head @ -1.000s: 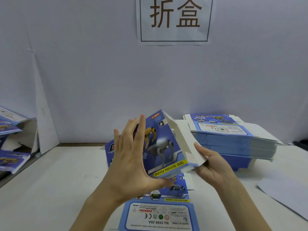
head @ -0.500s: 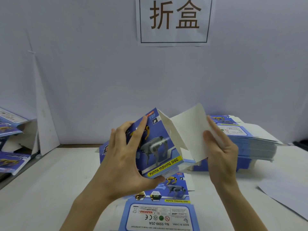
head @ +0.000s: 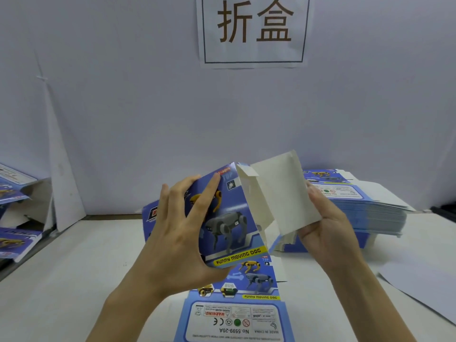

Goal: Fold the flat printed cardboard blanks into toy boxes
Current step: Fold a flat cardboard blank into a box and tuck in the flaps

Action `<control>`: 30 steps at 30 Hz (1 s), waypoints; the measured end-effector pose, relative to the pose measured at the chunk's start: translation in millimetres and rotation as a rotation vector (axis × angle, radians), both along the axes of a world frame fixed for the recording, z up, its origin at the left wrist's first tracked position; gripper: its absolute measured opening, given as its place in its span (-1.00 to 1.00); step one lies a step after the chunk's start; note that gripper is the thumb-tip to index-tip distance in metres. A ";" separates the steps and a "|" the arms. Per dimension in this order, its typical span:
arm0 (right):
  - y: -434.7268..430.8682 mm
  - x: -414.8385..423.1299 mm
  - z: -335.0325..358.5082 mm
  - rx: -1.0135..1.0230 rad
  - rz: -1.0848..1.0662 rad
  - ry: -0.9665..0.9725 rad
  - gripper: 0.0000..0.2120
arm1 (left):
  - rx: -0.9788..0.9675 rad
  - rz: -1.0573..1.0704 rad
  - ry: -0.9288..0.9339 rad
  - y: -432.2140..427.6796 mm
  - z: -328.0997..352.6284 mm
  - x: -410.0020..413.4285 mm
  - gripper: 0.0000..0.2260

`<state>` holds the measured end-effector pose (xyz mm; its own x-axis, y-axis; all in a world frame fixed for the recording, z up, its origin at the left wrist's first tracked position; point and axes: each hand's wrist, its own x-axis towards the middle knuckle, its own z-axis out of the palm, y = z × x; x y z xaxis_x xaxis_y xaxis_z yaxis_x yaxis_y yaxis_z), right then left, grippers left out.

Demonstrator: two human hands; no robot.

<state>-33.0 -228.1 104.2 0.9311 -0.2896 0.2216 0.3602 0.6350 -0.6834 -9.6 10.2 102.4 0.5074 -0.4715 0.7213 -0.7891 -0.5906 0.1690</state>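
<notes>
Left hand [head: 180, 233] grips the half-formed box [head: 229, 218] by its printed face, above the bench [head: 74, 280]. Right hand [head: 328, 225] holds its white flap [head: 283, 191] raised. The blank stack [head: 370, 208] lies just behind, with bare bench to the left.

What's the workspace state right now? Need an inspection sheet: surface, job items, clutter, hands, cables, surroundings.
Surface: white table.
Job's things: half-folded box held above the table, its white flap standing open on the right; flat blank lying below it; stack of blanks at back right.
Clutter: white sheet at right; more printed cardboard at far left, folded or flat cannot be told.
Hands: left hand grips the box's printed face; right hand holds the flap.
Cables: nothing seen.
Surroundings: pale wall with a paper sign.
</notes>
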 end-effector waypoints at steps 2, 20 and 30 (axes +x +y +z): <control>-1.1 1.8 -2.9 -0.047 -0.050 0.028 -0.78 | -0.063 -0.065 0.012 -0.9 2.1 -1.7 0.12; -1.8 -4.0 -1.8 -0.571 -0.399 0.019 -0.74 | 0.096 0.069 -0.203 -1.0 1.0 4.1 -0.03; 34.9 -12.3 4.5 -0.705 -0.306 -0.155 -0.63 | 0.144 0.175 -0.227 -8.3 -2.1 3.2 -0.02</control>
<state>-45.4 -193.2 108.7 0.7761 -0.2712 0.5693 0.5731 -0.0732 -0.8162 -6.4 2.0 100.3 0.4236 -0.4963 0.7578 -0.6812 -0.7260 -0.0946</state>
